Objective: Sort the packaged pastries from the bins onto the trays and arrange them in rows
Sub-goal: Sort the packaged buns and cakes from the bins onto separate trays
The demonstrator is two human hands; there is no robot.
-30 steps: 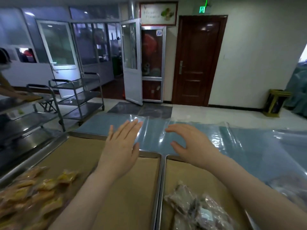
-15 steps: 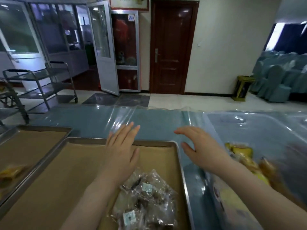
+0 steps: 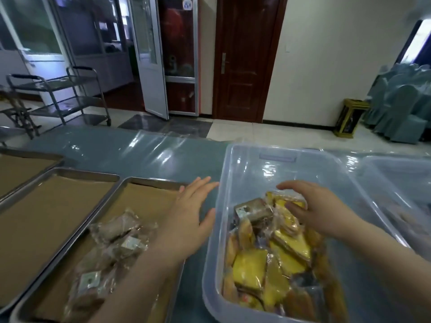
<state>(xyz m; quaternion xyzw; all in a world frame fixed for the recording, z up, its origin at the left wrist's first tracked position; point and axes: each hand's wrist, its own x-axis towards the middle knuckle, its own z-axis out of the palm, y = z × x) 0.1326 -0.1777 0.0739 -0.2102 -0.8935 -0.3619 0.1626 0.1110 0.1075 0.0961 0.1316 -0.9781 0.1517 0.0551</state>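
A clear plastic bin (image 3: 240,164) at the right holds several packaged pastries (image 3: 268,257), mostly yellow with a few brown ones. My right hand (image 3: 319,206) reaches into the bin with fingers spread and lightly bent over the top of the pile, touching a yellow packet; it grips nothing that I can see. My left hand (image 3: 191,213) hovers flat and empty between the bin and the nearest metal tray (image 3: 149,183), its fingers straight. That paper-lined tray carries a heap of brown packaged pastries (image 3: 112,248).
A second lined tray (image 3: 70,173) lies to the left, a third one (image 3: 28,157) beyond it. Another clear bin (image 3: 396,169) stands at the far right. Clear film covers the blue table (image 3: 140,152). Steel carts (image 3: 65,96) stand on the floor behind.
The view has swung right, bringing the bin into full sight. My right hand has moved from above the table into the bin, onto the pastries. My left hand has followed to the bin's left side.
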